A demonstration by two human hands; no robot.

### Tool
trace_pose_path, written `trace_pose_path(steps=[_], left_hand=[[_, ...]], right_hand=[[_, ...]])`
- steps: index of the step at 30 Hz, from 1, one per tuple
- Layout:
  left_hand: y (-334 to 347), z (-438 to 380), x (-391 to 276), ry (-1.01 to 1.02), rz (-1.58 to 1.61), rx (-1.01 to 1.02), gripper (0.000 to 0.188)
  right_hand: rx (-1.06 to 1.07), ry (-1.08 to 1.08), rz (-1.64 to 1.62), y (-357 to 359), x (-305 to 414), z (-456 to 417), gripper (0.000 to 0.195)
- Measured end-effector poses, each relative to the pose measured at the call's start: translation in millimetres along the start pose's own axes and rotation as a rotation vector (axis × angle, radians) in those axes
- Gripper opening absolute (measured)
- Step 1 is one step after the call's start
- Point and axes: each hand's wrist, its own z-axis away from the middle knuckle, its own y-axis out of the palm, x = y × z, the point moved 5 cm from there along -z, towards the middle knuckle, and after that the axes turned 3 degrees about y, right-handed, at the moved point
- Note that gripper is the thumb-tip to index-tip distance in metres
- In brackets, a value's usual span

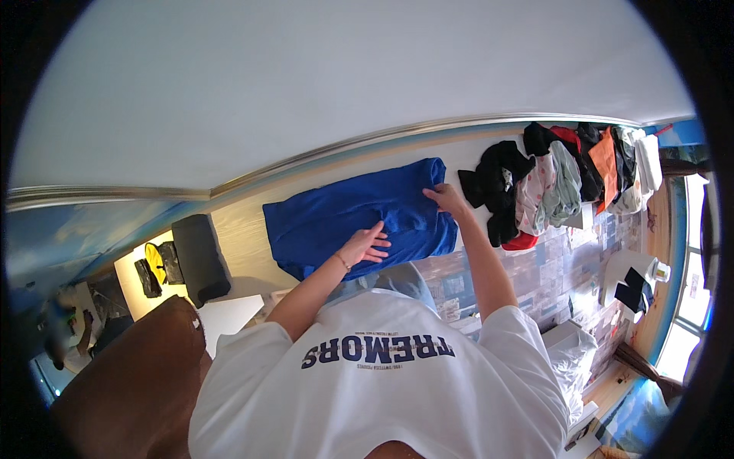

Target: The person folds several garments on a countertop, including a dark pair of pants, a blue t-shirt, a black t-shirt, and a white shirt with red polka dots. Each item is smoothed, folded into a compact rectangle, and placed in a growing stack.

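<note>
A blue cloth garment (327, 215) lies spread and partly folded on a pale table (246, 241), with loose creases across its middle. Over its near part, my left hand (366, 244) has its fingers apart and holds nothing; whether it touches the cloth is hard to tell. At the garment's right end my right hand (446, 199) grips the edge, its thumb and a finger on top and the other fingers partly hidden. A bracelet circles my left wrist.
Right of the garment are a bunched black garment (504, 166) and several piled clothes, including an orange one (603, 163). A dark grey cushion-like block (199, 258) stands to the left, near a brown chair back (137, 378). A wall (367, 74) bounds the far side.
</note>
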Motion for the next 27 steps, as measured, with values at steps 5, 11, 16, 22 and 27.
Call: trace_pose_path(steps=[5,11,16,22,27], left_hand=[[-115,44,23,0.297,0.463,-0.475,0.07],[-212,89,32,0.427,0.834,-0.944,0.043],[-248,137,0,0.752,-0.103,-1.569,0.04],[-253,122,-81,0.542,-1.006,-1.222,0.043],[-284,113,-84,0.68,-0.863,-1.242,0.025]], right_hand=[[-0.455,-0.042,0.143,-12,21,-5,0.063],[-0.628,0.008,0.284,-17,9,-39,0.043],[-0.572,0.079,0.287,-15,15,-40,0.045],[-0.538,0.144,0.291,-23,34,-25,0.052],[-0.563,0.024,0.426,-20,42,-37,0.048]])
